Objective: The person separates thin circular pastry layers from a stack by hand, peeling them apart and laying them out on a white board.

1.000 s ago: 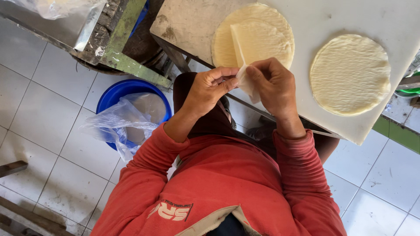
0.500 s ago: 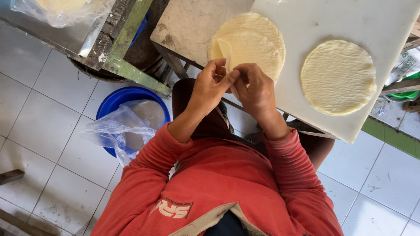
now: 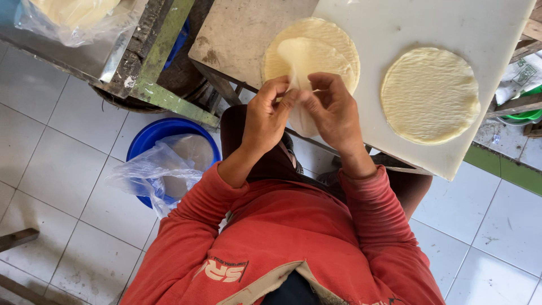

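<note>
Two hands: left hand (image 3: 270, 116) and right hand (image 3: 334, 110) each pinch one thin sheet (image 3: 307, 62) above one stack (image 3: 333, 39). One separate wrapper (image 3: 430, 95) lies on one white board (image 3: 395, 22). One blue tub (image 3: 164, 133) holds one clear bag (image 3: 149, 172).

Right hand (image 3: 334, 112) hides the thin sheet's (image 3: 307, 59) lower part; bagged dough (image 3: 73, 14) cut off at top.
</note>
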